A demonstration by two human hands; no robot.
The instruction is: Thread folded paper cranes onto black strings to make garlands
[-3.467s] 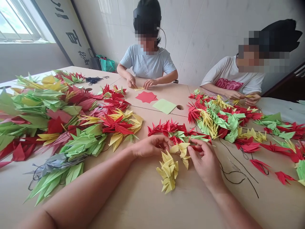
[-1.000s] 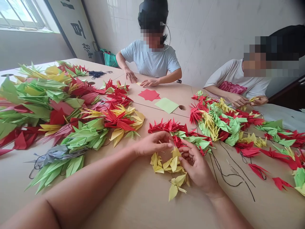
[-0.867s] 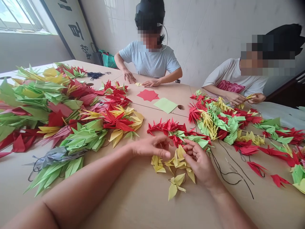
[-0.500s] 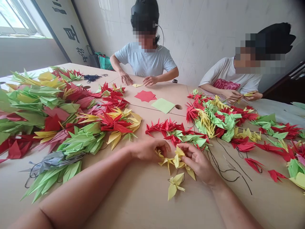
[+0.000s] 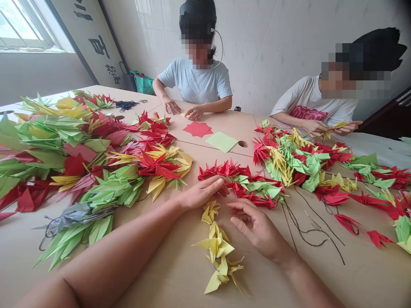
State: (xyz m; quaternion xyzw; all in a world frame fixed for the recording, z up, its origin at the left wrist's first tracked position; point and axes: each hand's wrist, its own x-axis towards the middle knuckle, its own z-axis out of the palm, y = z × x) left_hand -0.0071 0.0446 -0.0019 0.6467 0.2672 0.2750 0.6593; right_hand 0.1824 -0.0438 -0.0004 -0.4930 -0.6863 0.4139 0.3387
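Lying on the table (image 5: pixel 154 269) in the head view, a yellow paper strand (image 5: pixel 215 246) stretches between the person's forearms, its far end just below the left hand (image 5: pixel 205 192) and its near end toward the wearer. The left hand is palm down, fingers extended and close together with the thumb alongside; whether they pinch any thread I cannot tell. To the right of the strand, the right hand (image 5: pixel 253 226) has its fingers loosely curled, a narrow gap between thumb and forefinger, with nothing visible in it. Just beyond both hands rests a red and green strand (image 5: pixel 224 169). A large heap of folded paper (image 5: pixel 64 141) in green, red, pink and yellow fills the left side, a grey cluster (image 5: pixel 75 216) at its near edge. More mixed strands (image 5: pixel 295 158) lie to the right, black cords (image 5: pixel 298 231) near them. Farther off, red sheets (image 5: pixel 196 129) sit beside a light green sheet (image 5: pixel 223 142). Opposite, one person (image 5: pixel 202 83) bends over the table; another (image 5: pixel 305 100) holds a yellow folded piece (image 5: pixel 340 124).
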